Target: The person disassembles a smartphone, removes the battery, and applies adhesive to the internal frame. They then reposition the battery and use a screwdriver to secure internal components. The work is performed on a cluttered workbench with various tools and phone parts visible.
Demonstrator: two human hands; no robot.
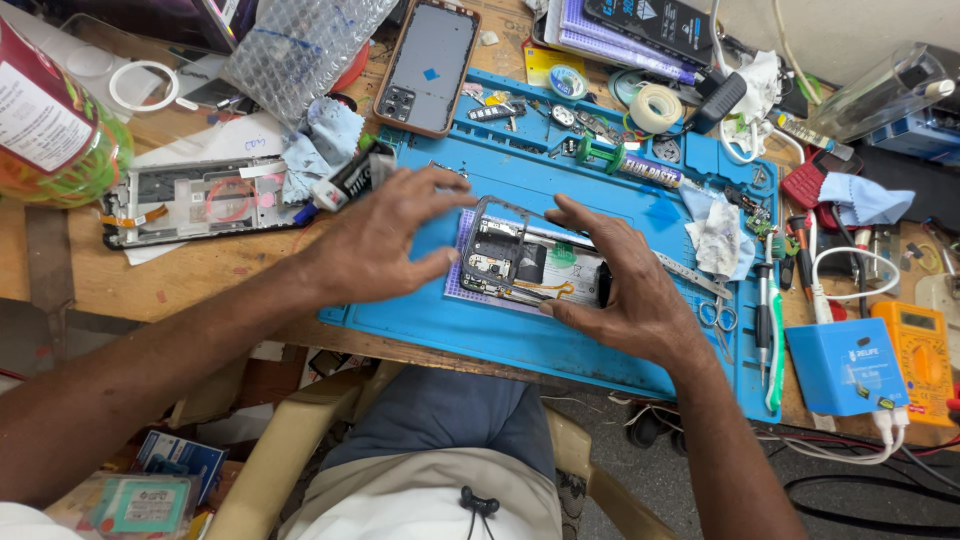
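At the far left edge of the wooden tabletop [215, 270] stands a clear plastic jar with a red-and-white label [50, 125], and just right of it lies a stripped white phone frame with an orange ribbon cable [200, 200]. A crumpled pale blue cloth [320, 140] sits at that frame's right end, under a sheet of clear bubble wrap [300, 45]. The left hand [375, 245] hovers with fingers spread and open at the left side of the blue silicone repair mat [560, 345], its fingertips reaching toward the opened black smartphone with exposed circuit board [520, 265], which lies on a small lilac gridded pad [460, 290] in the middle of the mat. Above it, off the mat's top edge, rests a brown-rimmed phone back cover with a grey inner face [428, 65]. The right hand [630, 290] is also open, thumb and fingers curved around the right end of the opened phone and touching its edges without closing on it. Further right come a roll of white tape [655, 107], a crumpled white tissue [718, 238], a light blue box-shaped device [845, 365] and an orange multimeter [920, 360].
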